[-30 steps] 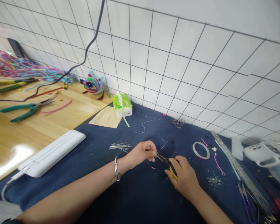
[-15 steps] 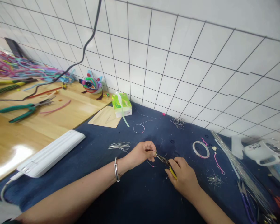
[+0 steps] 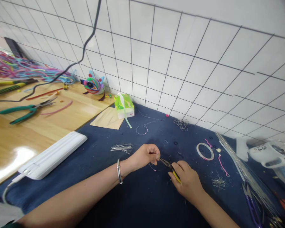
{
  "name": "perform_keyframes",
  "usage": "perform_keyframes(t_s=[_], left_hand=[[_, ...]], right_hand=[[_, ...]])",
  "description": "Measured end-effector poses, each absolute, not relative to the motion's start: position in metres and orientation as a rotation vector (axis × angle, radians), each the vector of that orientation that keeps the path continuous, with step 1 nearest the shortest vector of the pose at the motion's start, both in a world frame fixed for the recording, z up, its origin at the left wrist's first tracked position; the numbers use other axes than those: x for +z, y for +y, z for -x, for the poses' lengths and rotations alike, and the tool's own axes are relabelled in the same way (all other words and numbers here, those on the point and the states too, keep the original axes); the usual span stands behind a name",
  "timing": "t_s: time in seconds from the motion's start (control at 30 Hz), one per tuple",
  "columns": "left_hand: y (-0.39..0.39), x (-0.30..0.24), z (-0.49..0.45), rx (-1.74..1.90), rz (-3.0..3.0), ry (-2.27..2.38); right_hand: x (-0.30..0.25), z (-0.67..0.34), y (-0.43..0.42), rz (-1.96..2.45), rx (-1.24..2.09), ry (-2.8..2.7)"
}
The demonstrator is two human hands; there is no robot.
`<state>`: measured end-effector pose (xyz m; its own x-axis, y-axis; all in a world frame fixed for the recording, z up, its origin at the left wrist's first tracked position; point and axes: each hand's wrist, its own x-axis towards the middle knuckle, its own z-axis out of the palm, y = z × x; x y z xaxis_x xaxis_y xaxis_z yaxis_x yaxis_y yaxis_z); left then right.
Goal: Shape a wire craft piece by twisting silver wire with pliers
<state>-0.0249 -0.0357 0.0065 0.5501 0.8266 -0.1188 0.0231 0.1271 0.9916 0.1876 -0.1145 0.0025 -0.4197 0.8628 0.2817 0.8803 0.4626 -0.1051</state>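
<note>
My left hand [image 3: 144, 155] is closed in a pinch on a thin wire loop [image 3: 154, 167] over the dark blue cloth [image 3: 137, 196]. A silver bangle [image 3: 119, 171] sits on that wrist. My right hand [image 3: 188, 182] grips small yellow-handled pliers [image 3: 169, 165]. Their dark jaws point left and meet the wire at my left fingertips. Both hands are close together near the middle of the cloth.
A bundle of short wire pins [image 3: 122, 148], a wire ring [image 3: 142, 129], a tape roll [image 3: 205, 151], a tissue pack [image 3: 124, 106] and long wires [image 3: 242, 167] lie on the cloth. A white case [image 3: 52, 155] lies at left. Green pliers [image 3: 23, 110] rest on the wooden table.
The hands stay almost in place. The wire loop hangs a little lower below my left fingers, and the view has shifted slightly.
</note>
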Motion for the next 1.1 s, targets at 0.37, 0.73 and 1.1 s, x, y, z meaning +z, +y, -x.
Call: perform_keyframes(t_s=[0.37, 0.73, 1.1], left_hand=[[-0.0356, 0.0029, 0.0245, 0.662, -1.358, 0.826], [-0.0365, 0.0036, 0.0252, 0.642, -1.388, 0.796], [-0.0336, 0.0032, 0.0266, 0.658, -1.367, 0.745]], right_hand=[[0.0025, -0.1885, -0.1158, 1.447, -0.025, -2.429], [0.0001, -0.1905, -0.1157, 1.440, 0.121, -2.414], [0.0043, -0.1874, -0.1172, 1.511, 0.037, -2.403]])
